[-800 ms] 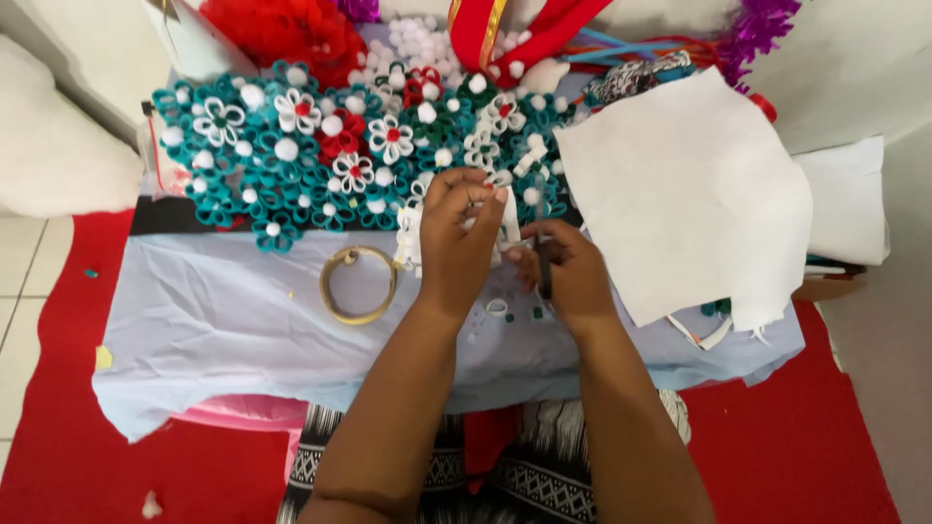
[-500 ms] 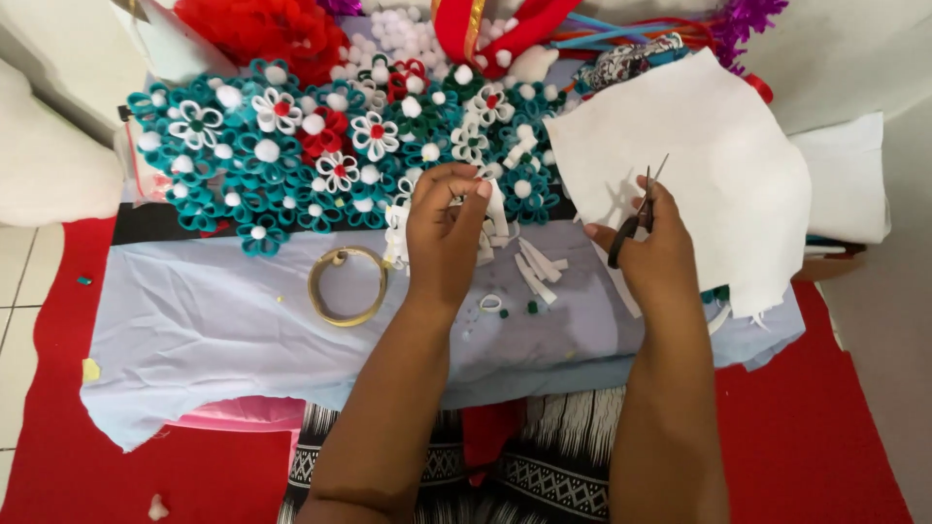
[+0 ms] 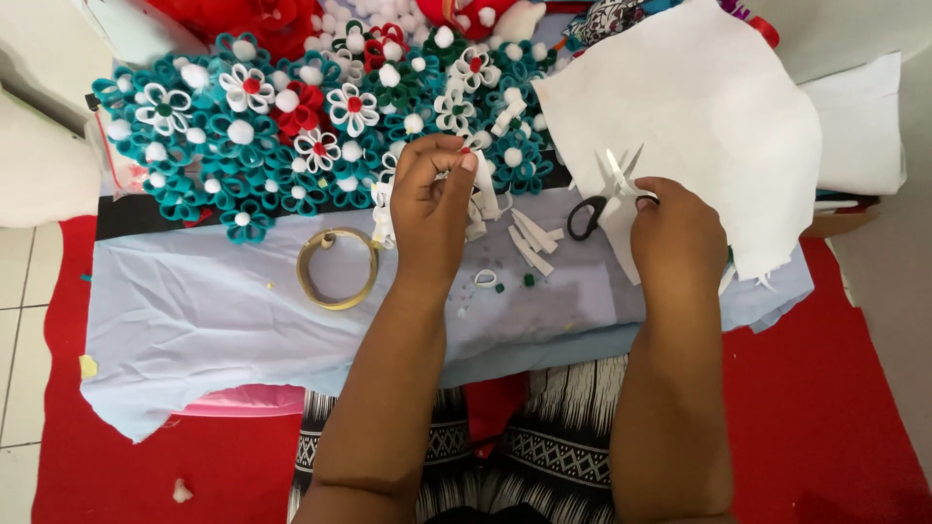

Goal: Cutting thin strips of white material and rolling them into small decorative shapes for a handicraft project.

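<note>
Head view | left hand [image 3: 432, 199] pinching white strip [image 3: 482, 175] at fingertips | right hand [image 3: 677, 228] gripping scissors [image 3: 612, 189]

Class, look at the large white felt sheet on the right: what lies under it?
The white felt sheet overlaps the pale blue cloth and a white pad's edge. The right hand holds scissors over it. Anything beneath its middle is covered.

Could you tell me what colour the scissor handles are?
Black; the scissors show clearly in the head view, at the right hand.
</note>
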